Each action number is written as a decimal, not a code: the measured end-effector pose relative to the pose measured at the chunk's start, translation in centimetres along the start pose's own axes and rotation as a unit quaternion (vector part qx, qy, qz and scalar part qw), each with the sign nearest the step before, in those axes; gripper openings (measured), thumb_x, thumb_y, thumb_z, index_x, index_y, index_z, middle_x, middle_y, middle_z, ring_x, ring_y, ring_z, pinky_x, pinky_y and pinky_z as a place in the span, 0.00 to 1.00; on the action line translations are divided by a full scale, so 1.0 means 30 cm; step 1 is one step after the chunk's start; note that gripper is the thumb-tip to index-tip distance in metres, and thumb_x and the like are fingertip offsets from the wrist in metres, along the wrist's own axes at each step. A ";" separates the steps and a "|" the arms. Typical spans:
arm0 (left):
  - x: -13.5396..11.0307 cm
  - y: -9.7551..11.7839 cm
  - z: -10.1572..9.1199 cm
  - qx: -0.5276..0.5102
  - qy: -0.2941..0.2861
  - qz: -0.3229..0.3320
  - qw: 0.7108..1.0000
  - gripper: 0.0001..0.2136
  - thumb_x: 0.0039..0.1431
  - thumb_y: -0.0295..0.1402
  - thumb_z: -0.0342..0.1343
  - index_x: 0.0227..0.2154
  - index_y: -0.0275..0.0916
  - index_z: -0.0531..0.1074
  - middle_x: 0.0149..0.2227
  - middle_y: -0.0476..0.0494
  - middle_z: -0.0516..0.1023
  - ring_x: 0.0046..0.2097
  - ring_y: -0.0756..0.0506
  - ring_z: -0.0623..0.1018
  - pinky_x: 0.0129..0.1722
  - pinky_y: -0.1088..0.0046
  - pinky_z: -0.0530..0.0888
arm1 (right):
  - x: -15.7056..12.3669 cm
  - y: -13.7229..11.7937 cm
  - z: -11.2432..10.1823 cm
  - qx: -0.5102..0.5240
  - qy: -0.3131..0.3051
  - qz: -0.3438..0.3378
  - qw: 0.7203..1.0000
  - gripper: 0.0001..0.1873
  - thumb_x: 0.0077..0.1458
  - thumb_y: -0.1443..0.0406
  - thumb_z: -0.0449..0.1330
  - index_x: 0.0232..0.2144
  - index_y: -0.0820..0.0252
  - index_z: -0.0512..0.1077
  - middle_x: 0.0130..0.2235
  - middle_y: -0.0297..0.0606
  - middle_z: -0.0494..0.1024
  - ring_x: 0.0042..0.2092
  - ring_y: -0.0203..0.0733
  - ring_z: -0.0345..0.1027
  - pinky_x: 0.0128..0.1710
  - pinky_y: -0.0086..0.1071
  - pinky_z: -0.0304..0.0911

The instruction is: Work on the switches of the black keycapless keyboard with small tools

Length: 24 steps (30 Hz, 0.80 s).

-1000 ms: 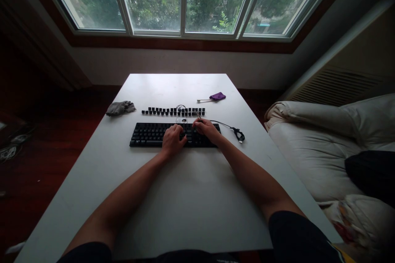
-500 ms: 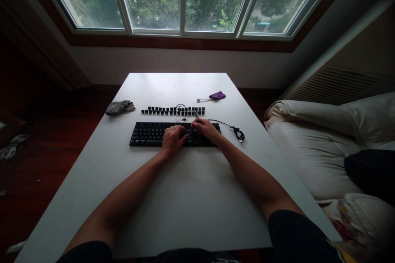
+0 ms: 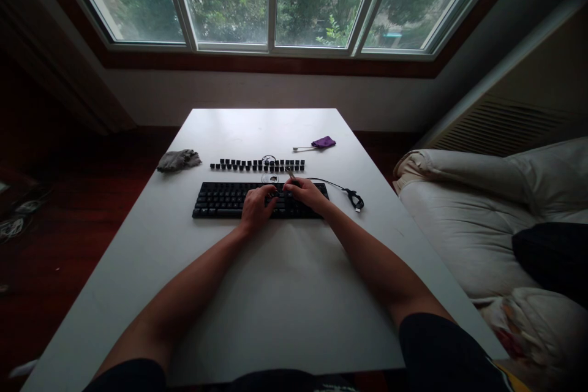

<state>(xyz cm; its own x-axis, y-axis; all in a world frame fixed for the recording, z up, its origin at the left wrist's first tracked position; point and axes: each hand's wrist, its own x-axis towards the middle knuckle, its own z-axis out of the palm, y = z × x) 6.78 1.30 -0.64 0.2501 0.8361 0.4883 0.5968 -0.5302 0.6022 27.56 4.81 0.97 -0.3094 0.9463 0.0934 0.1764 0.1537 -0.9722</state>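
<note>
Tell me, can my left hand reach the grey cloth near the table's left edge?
Probably yes: the left hand rests on the keyboard, and the grey cloth lies beyond its far left corner, with only bare table between.

text: none readable | keyboard (image 3: 220,199) keycaps: legends too small (dim light)

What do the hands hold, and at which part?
The right hand grips a thin tool by its lower end; the left hand rests on the keyboard.
</note>
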 end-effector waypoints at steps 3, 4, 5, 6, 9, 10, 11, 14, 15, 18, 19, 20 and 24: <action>0.000 0.001 -0.001 -0.019 0.003 -0.019 1.000 0.10 0.61 0.30 0.58 0.46 0.44 0.73 0.36 0.48 0.79 0.41 0.43 0.76 0.47 0.64 0.69 | 0.000 0.000 -0.001 -0.026 0.008 -0.015 1.000 0.16 0.54 0.53 0.62 0.32 0.61 0.74 0.25 0.31 0.69 0.26 0.34 0.58 0.27 0.28 0.55; 0.000 0.001 -0.001 -0.025 0.005 -0.021 0.999 0.10 0.61 0.31 0.58 0.46 0.45 0.74 0.36 0.48 0.79 0.41 0.43 0.77 0.47 0.65 0.69 | 0.001 0.000 -0.001 -0.038 0.010 -0.024 0.999 0.16 0.54 0.54 0.62 0.33 0.61 0.75 0.26 0.32 0.70 0.28 0.35 0.60 0.29 0.29 0.57; 0.000 0.002 0.000 -0.031 0.010 -0.020 0.999 0.10 0.62 0.31 0.57 0.46 0.45 0.74 0.36 0.48 0.79 0.41 0.43 0.77 0.47 0.65 0.69 | 0.001 0.001 -0.001 -0.050 0.009 -0.032 0.998 0.15 0.54 0.54 0.62 0.33 0.61 0.75 0.27 0.32 0.72 0.29 0.36 0.61 0.31 0.29 0.58; 0.000 0.003 0.001 -0.038 0.015 -0.018 0.999 0.10 0.62 0.31 0.57 0.46 0.45 0.74 0.36 0.48 0.80 0.41 0.43 0.77 0.47 0.65 0.70 | 0.002 0.001 -0.001 -0.062 0.007 -0.041 0.997 0.15 0.54 0.54 0.63 0.33 0.61 0.75 0.28 0.33 0.73 0.30 0.36 0.62 0.33 0.30 0.59; 0.001 0.008 0.002 -0.053 0.026 -0.010 0.998 0.11 0.62 0.31 0.57 0.47 0.45 0.75 0.39 0.46 0.81 0.43 0.43 0.78 0.49 0.63 0.70 | 0.004 0.004 -0.001 -0.082 -0.004 -0.054 0.995 0.16 0.54 0.54 0.63 0.34 0.61 0.76 0.29 0.33 0.74 0.32 0.38 0.64 0.35 0.31 0.59; 0.002 0.010 0.001 -0.058 0.027 -0.009 0.998 0.11 0.62 0.31 0.57 0.47 0.45 0.75 0.40 0.46 0.81 0.43 0.43 0.78 0.50 0.63 0.71 | 0.004 0.004 -0.001 -0.082 -0.007 -0.054 0.995 0.16 0.54 0.53 0.63 0.34 0.61 0.76 0.29 0.33 0.74 0.32 0.38 0.64 0.36 0.31 0.59; 0.002 0.013 0.000 -0.063 0.027 -0.009 0.998 0.10 0.63 0.31 0.56 0.46 0.45 0.75 0.41 0.46 0.81 0.43 0.43 0.78 0.51 0.62 0.71 | 0.003 0.003 -0.001 -0.080 -0.008 -0.054 0.995 0.16 0.54 0.53 0.63 0.34 0.61 0.76 0.29 0.33 0.74 0.32 0.38 0.64 0.36 0.31 0.59; 0.003 0.018 -0.003 -0.086 0.026 -0.007 0.996 0.10 0.63 0.31 0.55 0.45 0.46 0.75 0.46 0.45 0.79 0.44 0.44 0.78 0.51 0.63 0.72 | 0.000 -0.003 0.000 -0.065 -0.015 -0.052 0.996 0.17 0.54 0.53 0.63 0.34 0.61 0.76 0.29 0.33 0.74 0.32 0.38 0.64 0.36 0.31 0.59; 0.003 0.019 -0.005 -0.092 0.026 -0.007 0.995 0.09 0.63 0.32 0.55 0.45 0.47 0.76 0.47 0.45 0.78 0.44 0.44 0.78 0.51 0.64 0.72 | -0.002 -0.006 0.000 -0.061 -0.018 -0.052 0.997 0.17 0.54 0.53 0.63 0.34 0.61 0.76 0.30 0.33 0.74 0.32 0.38 0.64 0.36 0.31 0.59; 0.003 0.020 -0.007 -0.104 0.031 -0.004 0.994 0.09 0.64 0.32 0.55 0.44 0.46 0.76 0.47 0.44 0.76 0.43 0.45 0.78 0.48 0.67 0.73 | -0.006 -0.011 0.002 -0.058 -0.021 -0.048 0.997 0.17 0.54 0.52 0.63 0.34 0.62 0.76 0.29 0.34 0.73 0.32 0.37 0.62 0.35 0.30 0.58; 0.003 0.021 -0.008 -0.108 0.033 -0.002 0.994 0.09 0.64 0.31 0.55 0.44 0.46 0.76 0.47 0.44 0.76 0.43 0.45 0.78 0.48 0.67 0.73 | -0.007 -0.012 0.002 -0.059 -0.021 -0.047 0.997 0.17 0.54 0.52 0.63 0.34 0.62 0.76 0.29 0.33 0.73 0.32 0.37 0.62 0.34 0.30 0.58; 0.002 0.022 -0.008 -0.112 0.034 0.000 0.993 0.09 0.64 0.31 0.54 0.44 0.46 0.76 0.46 0.44 0.76 0.43 0.45 0.78 0.48 0.68 0.73 | -0.007 -0.012 0.003 -0.060 -0.021 -0.046 0.997 0.18 0.54 0.52 0.63 0.34 0.62 0.76 0.29 0.33 0.72 0.32 0.37 0.61 0.34 0.30 0.58; 0.003 0.029 -0.011 -0.126 0.031 -0.014 0.991 0.11 0.63 0.30 0.54 0.48 0.45 0.73 0.46 0.45 0.77 0.41 0.47 0.78 0.46 0.69 0.74 | -0.005 -0.011 0.005 -0.070 -0.020 -0.050 0.996 0.18 0.54 0.52 0.63 0.34 0.62 0.76 0.29 0.34 0.72 0.32 0.38 0.61 0.34 0.31 0.58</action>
<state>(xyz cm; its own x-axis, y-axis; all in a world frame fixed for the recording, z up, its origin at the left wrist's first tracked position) 7.07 0.87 0.11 0.1837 0.8446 0.5028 0.3909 -0.5321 0.7510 27.42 4.58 1.24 -0.3694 0.9122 0.1773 0.2695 0.2877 -0.9190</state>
